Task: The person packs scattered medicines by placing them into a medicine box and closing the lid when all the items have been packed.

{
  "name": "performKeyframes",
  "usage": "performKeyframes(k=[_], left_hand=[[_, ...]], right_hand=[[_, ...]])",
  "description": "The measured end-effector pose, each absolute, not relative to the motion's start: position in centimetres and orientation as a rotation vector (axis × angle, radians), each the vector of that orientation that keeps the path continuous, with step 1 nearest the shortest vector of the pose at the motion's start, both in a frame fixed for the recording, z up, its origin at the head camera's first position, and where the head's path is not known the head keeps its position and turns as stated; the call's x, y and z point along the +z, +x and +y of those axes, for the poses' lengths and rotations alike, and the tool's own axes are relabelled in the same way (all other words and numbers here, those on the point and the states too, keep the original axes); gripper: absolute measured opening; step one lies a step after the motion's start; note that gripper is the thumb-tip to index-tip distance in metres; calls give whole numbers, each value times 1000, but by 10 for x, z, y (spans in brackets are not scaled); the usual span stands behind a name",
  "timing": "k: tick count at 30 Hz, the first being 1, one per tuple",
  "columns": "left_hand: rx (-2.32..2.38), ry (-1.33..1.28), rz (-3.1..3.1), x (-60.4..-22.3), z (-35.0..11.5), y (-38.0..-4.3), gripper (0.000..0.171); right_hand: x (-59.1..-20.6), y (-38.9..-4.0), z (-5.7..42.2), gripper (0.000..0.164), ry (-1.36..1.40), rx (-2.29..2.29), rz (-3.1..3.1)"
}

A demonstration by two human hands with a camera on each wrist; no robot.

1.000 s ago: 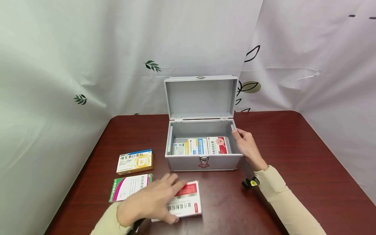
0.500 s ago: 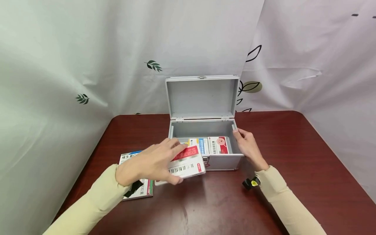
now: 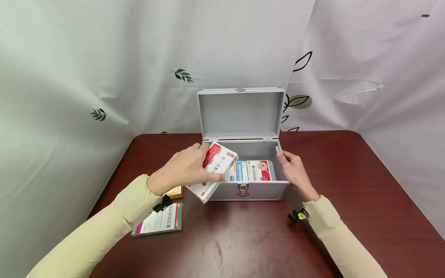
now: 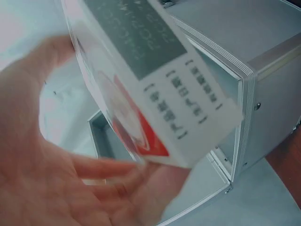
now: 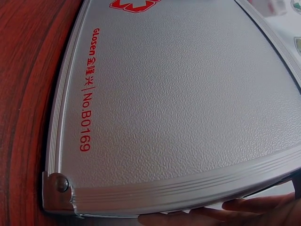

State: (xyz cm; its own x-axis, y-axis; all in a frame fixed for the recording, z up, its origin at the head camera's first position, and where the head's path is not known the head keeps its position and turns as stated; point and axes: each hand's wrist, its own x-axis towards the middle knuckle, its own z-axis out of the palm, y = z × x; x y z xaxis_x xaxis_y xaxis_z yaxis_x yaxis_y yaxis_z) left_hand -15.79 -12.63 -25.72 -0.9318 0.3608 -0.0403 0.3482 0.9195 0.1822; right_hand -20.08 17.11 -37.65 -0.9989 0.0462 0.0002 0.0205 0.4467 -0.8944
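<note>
Left hand grasps a medicine box over the left front rim of the open metal case; its long axis slants, far end rightward into the opening, near end leftward. Right hand grips the case's right wall.

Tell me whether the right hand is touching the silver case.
Touching. The head view shows it: the right hand grips the silver case by its right-hand wall, with the thumb at the rim.
</note>
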Motion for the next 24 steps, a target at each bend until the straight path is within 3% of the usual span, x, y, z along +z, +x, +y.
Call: performKeyframes(k=[8,24], left_hand=[[484,272,2871,-252,-123,-175,51],[597,184,2907,-271,-102,-213,47]], right_hand=[[-375,-201,171,54,-62,1617,-2665],[-375,-201,171,57,-65,1652,-2653]])
